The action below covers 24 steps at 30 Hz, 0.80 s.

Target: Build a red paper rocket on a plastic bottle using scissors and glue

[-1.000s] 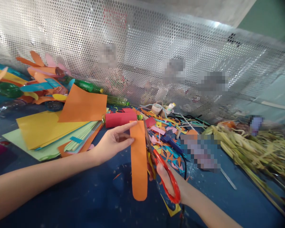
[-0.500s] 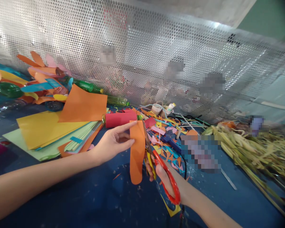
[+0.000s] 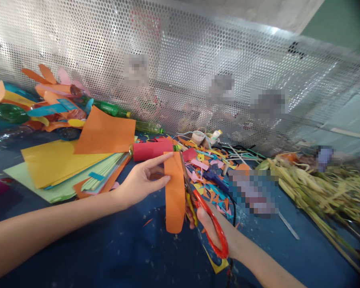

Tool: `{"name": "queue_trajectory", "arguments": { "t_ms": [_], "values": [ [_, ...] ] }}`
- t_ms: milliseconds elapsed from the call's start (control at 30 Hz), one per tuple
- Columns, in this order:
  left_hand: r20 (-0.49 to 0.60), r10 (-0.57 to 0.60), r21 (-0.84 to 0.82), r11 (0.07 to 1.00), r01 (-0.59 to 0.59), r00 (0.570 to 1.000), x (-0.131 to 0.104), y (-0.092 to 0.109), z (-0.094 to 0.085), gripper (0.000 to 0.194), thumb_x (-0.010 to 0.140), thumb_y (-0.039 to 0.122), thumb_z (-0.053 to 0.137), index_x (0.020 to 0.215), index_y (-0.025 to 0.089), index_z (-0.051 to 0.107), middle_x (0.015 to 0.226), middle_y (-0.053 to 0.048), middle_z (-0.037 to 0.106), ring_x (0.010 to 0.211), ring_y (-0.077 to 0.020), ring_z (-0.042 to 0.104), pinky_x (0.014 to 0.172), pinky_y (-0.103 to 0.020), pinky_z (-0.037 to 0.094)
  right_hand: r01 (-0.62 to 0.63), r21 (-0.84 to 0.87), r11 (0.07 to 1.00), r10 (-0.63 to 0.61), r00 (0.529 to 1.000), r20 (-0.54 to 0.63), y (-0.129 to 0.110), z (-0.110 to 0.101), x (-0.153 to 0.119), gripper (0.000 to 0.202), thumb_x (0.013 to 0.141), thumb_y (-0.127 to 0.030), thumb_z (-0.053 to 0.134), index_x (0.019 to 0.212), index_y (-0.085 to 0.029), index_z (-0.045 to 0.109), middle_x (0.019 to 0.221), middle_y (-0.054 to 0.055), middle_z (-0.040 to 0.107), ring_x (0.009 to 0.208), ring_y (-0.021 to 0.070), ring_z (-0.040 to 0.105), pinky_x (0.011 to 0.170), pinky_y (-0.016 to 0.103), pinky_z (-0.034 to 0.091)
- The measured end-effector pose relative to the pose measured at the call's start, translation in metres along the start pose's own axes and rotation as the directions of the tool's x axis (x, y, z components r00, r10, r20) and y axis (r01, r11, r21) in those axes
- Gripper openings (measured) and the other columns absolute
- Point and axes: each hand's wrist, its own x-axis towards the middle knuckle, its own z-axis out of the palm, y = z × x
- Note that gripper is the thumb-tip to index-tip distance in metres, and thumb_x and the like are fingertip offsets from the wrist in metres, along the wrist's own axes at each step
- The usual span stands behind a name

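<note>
Near the middle of the view, my left hand [image 3: 141,180] pinches a long orange paper strip [image 3: 175,200] by its upper part, index finger on the top edge and thumb lower on its left side. The strip hangs down with a rounded bottom end. My right hand [image 3: 208,224] is closed around the red and yellow handles of a pair of scissors [image 3: 212,234]. Their blades point up along the strip's right edge. Behind the strip lies a bottle wrapped in red paper [image 3: 153,150].
Yellow sheets [image 3: 57,160], green sheets [image 3: 27,184] and an orange sheet [image 3: 108,134] lie left. Colourful paper scraps [image 3: 213,164] and a blue glue gun [image 3: 217,179] are behind the scissors. Dry husks [image 3: 312,192] lie right. A perforated metal panel [image 3: 180,52] stands behind, with blurred people beyond.
The lower part of the orange strip has swung slightly right and looks wider. Both hands and the scissors have hardly moved.
</note>
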Motion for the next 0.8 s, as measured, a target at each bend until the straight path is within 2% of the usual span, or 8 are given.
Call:
{"name": "queue_trajectory", "arguments": {
  "t_ms": [167,367,467,600,800],
  "values": [
    [0.003,0.024,0.012,1.000,-0.024,1.000,-0.001,-0.001,0.000,0.056,0.077,0.020,0.060,0.130,0.022,0.042,0.111,-0.005,0.062,0.090,-0.0170,0.062,0.080,-0.029,0.053,0.018,0.005,1.000,-0.018,1.000,-0.009,0.000,0.001,0.000,0.041,0.090,-0.051,0.025,0.103,-0.022,0.050,0.088,0.006,0.056,0.068,0.0163,0.051,0.062,0.029,0.045],
    [-0.018,0.040,0.053,0.998,-0.039,0.999,-0.002,-0.002,0.002,0.055,0.076,0.021,0.061,0.128,0.023,0.044,0.113,-0.004,0.061,0.089,-0.0175,0.062,0.079,-0.029,0.053,-0.005,-0.034,0.999,0.004,1.000,-0.022,0.007,0.002,0.000,0.042,0.088,-0.055,0.023,0.086,-0.021,0.046,0.076,0.003,0.050,0.059,0.0142,0.048,0.054,0.027,0.043],
    [-0.017,0.056,0.056,0.997,-0.055,0.998,-0.003,-0.003,0.002,0.055,0.077,0.022,0.061,0.129,0.023,0.043,0.118,-0.005,0.059,0.089,-0.0171,0.062,0.079,-0.029,0.053,-0.007,-0.053,0.999,0.005,1.000,-0.026,0.008,0.002,0.000,0.042,0.088,-0.056,0.023,0.083,-0.021,0.045,0.073,0.002,0.048,0.057,0.0138,0.048,0.053,0.027,0.042],
    [-0.001,0.056,0.017,0.998,-0.056,0.998,-0.004,-0.004,0.004,0.056,0.078,0.021,0.060,0.130,0.022,0.041,0.125,-0.006,0.054,0.095,-0.0168,0.060,0.082,-0.027,0.052,-0.037,-0.008,0.999,0.037,0.999,-0.018,0.007,0.003,0.001,0.041,0.088,-0.057,0.023,0.086,-0.021,0.043,0.071,0.001,0.044,0.054,0.0125,0.046,0.048,0.025,0.042],
    [0.003,0.047,-0.011,0.999,-0.047,0.999,-0.003,-0.005,0.005,0.057,0.077,0.020,0.060,0.131,0.021,0.039,0.132,-0.007,0.047,0.100,-0.0178,0.058,0.084,-0.028,0.051,-0.049,0.040,0.998,0.050,0.998,-0.024,0.013,0.006,0.001,0.039,0.088,-0.056,0.025,0.080,-0.021,0.040,0.065,-0.002,0.040,0.049,0.0114,0.044,0.043,0.024,0.039]
  ]
}}
